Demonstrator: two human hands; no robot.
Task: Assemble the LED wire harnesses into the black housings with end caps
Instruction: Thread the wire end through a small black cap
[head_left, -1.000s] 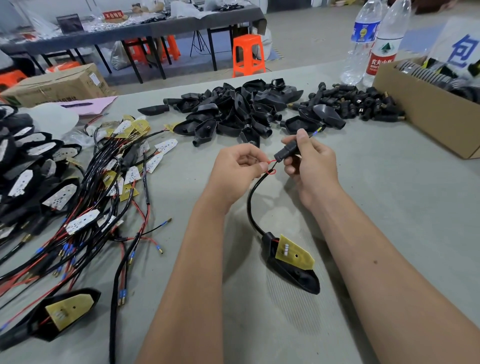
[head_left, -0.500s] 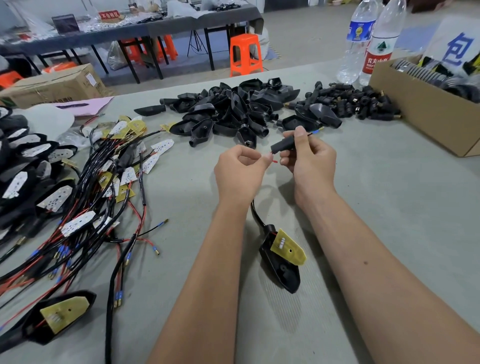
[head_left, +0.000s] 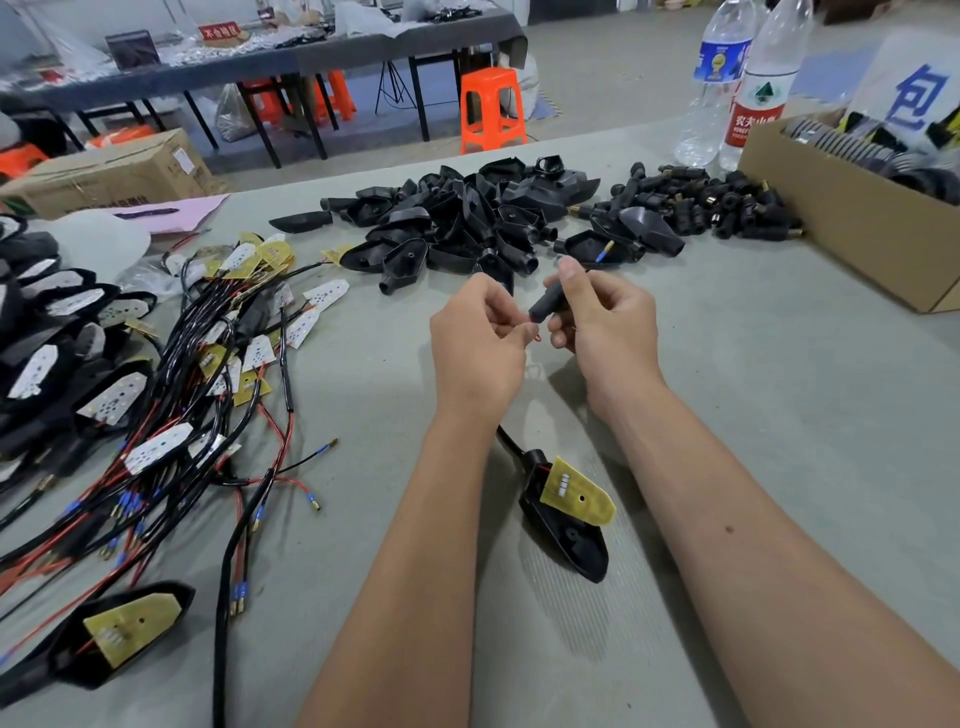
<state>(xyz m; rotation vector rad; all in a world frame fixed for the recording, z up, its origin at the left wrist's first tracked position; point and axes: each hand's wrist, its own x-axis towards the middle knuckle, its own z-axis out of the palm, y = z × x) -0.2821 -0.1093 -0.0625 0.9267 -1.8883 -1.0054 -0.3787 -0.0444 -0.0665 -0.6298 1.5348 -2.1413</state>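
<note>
Both forearms stretched forward over the table, bare, wrists close together. Left hand (head_left: 480, 345) curled, fingertips pinched together near the right. Right hand (head_left: 605, 325) curled too, thumb raised, fingers closed in a grip.

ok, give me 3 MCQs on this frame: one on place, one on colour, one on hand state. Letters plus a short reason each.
1. Where does the housing with the yellow board lie?
A. in the cardboard box
B. on the table between the forearms
C. on the orange stool

2. What colour is the stool behind the table?
A. orange
B. blue
C. green

3. What does the right hand hold?
A. a water bottle
B. nothing, fingers straight
C. a black end cap

Key:
1 B: it rests on the grey table between both forearms.
2 A: its seat and legs are bright orange.
3 C: thumb and fingers pinch the cap, while the left hand pinches the red wire beside it.
</note>
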